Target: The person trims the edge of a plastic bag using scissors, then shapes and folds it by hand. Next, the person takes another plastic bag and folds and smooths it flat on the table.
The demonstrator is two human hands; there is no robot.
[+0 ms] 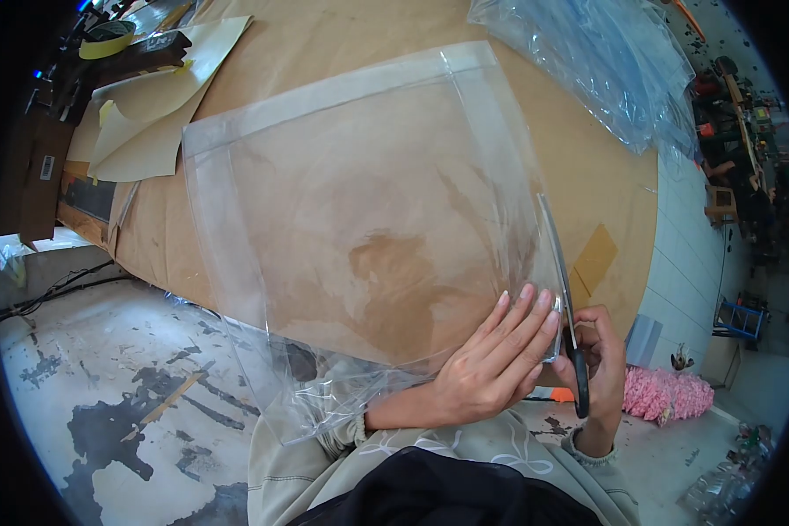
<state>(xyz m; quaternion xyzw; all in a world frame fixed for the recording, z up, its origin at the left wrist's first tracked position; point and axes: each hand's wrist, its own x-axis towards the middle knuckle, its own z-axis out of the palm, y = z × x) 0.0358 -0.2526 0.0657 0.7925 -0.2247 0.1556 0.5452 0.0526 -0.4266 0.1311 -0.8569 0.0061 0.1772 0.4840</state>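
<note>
A large clear plastic sheet [351, 193] with doubled, seam-like borders lies over the brown paper-covered table [614, 210]. Its lower left part hangs past the table edge in wrinkles. My left hand [495, 364] lies flat on the sheet near its lower right corner, fingers stretched out. Just right of it, my right hand [596, 351] holds black-handled scissors [563, 272] by the handles. The blades point away from me along the sheet's right edge, and how far they are apart is hard to tell.
Bluish clear plastic [596, 70] is heaped at the table's far right. Cream paper [158, 114] and a yellow tape roll [107, 39] are at the far left. A pink fluffy bundle [666, 394] rests on the floor at the right. Black cables [61, 287] run at the left.
</note>
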